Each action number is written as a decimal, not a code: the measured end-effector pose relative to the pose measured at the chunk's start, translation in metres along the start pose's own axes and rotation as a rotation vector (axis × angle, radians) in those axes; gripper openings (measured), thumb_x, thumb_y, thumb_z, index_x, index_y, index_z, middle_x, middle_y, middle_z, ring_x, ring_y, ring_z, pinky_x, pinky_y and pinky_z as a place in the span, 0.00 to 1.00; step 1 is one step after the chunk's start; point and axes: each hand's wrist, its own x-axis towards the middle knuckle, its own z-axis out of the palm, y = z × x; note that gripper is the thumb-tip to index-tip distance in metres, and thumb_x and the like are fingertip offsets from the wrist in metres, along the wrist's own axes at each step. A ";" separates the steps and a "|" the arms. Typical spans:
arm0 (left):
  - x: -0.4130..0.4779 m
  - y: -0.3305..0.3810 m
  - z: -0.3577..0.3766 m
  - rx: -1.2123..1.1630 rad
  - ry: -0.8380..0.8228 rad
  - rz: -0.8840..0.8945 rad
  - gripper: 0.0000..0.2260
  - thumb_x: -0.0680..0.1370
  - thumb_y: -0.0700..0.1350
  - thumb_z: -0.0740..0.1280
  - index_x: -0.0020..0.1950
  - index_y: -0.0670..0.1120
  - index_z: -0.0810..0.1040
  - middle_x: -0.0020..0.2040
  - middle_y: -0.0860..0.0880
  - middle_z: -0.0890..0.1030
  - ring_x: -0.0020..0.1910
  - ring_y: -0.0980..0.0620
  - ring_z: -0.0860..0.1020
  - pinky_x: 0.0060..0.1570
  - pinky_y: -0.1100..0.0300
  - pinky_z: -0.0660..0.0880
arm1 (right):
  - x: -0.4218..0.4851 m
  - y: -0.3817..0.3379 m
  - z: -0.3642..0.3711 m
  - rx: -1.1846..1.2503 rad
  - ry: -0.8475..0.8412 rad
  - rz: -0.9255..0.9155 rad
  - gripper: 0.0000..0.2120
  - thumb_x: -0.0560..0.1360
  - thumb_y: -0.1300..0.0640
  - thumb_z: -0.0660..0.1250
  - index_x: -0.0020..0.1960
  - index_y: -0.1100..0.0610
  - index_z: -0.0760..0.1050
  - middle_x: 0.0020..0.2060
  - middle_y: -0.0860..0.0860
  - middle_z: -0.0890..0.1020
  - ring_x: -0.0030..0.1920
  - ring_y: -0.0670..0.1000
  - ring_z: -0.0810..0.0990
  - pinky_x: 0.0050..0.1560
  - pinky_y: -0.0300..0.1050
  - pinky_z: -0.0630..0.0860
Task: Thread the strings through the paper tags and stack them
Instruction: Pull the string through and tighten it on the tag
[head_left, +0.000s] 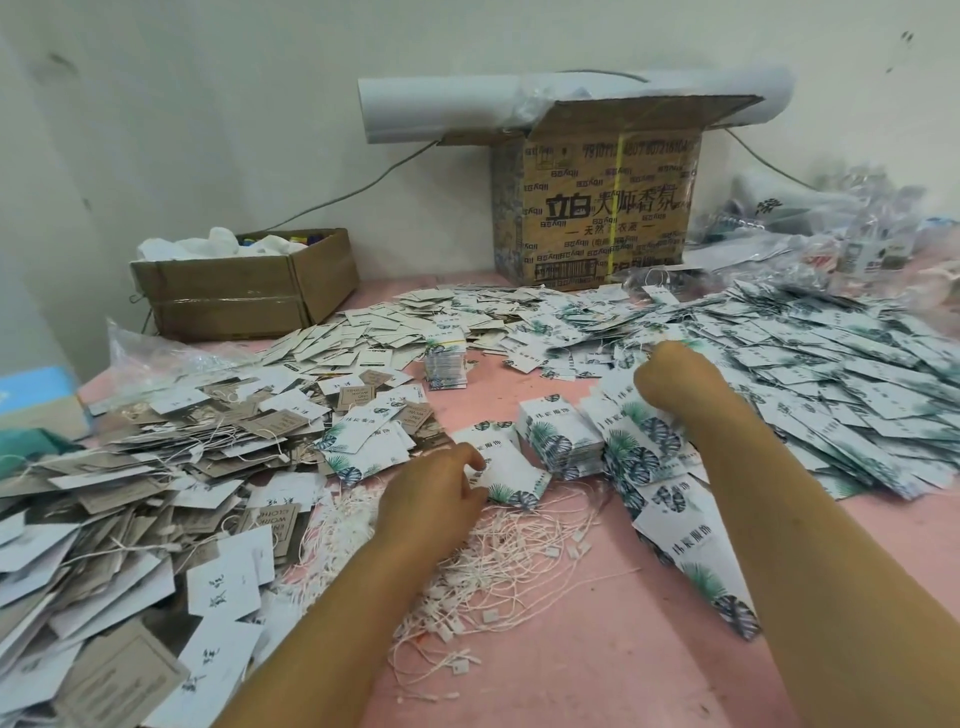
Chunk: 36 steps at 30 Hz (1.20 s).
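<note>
One white, leaf-printed tag (519, 473) sits pinched in left grip (439, 493); right grip (670, 371) state unclear.

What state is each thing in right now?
Left hand: fingers pinching a leaf tag.
Right hand: curled; contents hidden.
Strings: loose, unthreaded pile.
Tag stack: squared, upright.
Banded bundle: bound, standing.
Tall carton: flaps open.
Low box: open, filled.
</note>
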 end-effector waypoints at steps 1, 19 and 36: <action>0.000 0.000 0.000 0.005 0.006 0.012 0.11 0.76 0.48 0.67 0.58 0.53 0.75 0.41 0.56 0.77 0.43 0.54 0.75 0.42 0.58 0.74 | -0.001 0.001 0.001 -0.019 -0.017 0.016 0.03 0.77 0.63 0.55 0.45 0.63 0.65 0.33 0.55 0.70 0.42 0.59 0.76 0.46 0.53 0.76; 0.002 -0.004 0.015 0.239 -0.118 0.059 0.24 0.79 0.59 0.57 0.74 0.55 0.61 0.73 0.53 0.65 0.70 0.48 0.60 0.66 0.50 0.58 | -0.024 -0.041 0.010 -0.034 -0.108 -0.546 0.15 0.74 0.59 0.67 0.61 0.55 0.75 0.55 0.52 0.77 0.51 0.51 0.74 0.48 0.43 0.71; 0.008 -0.017 -0.015 -0.186 -0.239 -0.054 0.09 0.71 0.42 0.74 0.46 0.53 0.77 0.45 0.55 0.76 0.43 0.57 0.73 0.43 0.63 0.70 | -0.062 -0.065 0.045 -0.268 -0.677 -0.701 0.12 0.68 0.57 0.75 0.50 0.56 0.81 0.31 0.46 0.77 0.30 0.45 0.73 0.33 0.38 0.70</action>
